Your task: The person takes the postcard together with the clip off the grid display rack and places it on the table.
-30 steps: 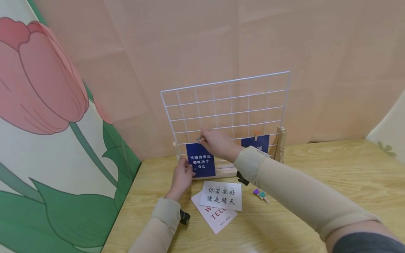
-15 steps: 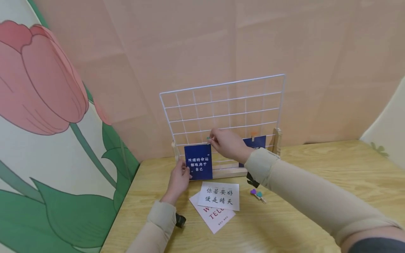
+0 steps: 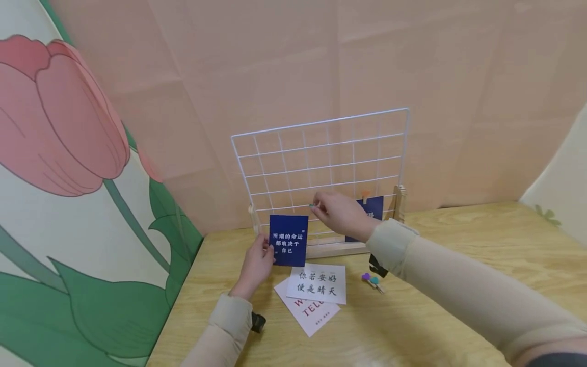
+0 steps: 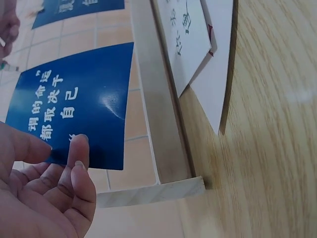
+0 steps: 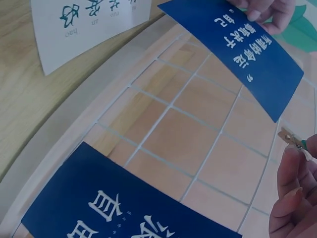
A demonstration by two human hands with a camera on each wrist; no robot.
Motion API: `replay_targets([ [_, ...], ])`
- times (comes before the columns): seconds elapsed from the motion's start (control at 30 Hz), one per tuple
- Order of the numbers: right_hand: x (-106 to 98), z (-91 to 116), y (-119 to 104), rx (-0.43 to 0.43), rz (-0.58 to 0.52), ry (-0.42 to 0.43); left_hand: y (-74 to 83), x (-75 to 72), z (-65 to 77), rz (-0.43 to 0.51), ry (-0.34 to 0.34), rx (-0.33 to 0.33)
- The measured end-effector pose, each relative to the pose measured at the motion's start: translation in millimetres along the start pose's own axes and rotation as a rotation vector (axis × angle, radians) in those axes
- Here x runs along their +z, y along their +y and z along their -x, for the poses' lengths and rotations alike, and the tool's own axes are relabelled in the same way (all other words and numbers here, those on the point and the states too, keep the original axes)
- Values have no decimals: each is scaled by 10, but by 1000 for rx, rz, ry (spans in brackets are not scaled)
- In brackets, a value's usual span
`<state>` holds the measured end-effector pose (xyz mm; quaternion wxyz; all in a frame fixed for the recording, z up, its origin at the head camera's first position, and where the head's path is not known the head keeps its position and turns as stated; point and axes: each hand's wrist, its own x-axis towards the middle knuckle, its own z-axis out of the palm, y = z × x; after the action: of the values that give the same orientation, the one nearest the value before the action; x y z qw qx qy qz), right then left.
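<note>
My left hand (image 3: 255, 265) pinches a dark blue card (image 3: 288, 224) with white lettering by its left edge, in front of a white wire grid (image 3: 321, 122). In the left wrist view the card's surface bows slightly. My right hand (image 3: 341, 211) is up and to the right of the card, apart from it. Between its thumb and fingertips it pinches a small wooden clothespin (image 5: 291, 138) with a green top. Another blue card (image 5: 114, 198) hangs at the grid's right side under an orange-topped clothespin (image 3: 366, 195).
A white card (image 3: 321, 293) with dark lettering overlaps a second pale card (image 3: 316, 318) with red letters on the wooden table (image 3: 435, 265). To their right lie clothespins with a purple heart (image 3: 365, 277) and a green heart (image 3: 375, 281). The grid stands in a wooden base (image 3: 337, 250).
The right hand with the clothespin has moved right, off the blue card's top edge. The left hand has lowered the card slightly and brought it away from the grid.
</note>
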<state>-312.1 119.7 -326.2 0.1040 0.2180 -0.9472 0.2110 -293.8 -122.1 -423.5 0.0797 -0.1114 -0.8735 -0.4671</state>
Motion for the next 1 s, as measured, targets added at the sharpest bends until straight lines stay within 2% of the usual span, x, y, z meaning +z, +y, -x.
replay_targets([
  [0.33,-33,137,127,16,16,-28,-7,-22,30,-46,-17,1],
  [0.57,-27,287,224,3,53,-59,20,-44,58,-118,-25,26],
  [0.8,-10,440,300,-1,43,-85,25,-38,74,-129,-66,-8],
  [1.0,0,517,359,-2,27,-90,57,-31,90,-166,-83,25],
])
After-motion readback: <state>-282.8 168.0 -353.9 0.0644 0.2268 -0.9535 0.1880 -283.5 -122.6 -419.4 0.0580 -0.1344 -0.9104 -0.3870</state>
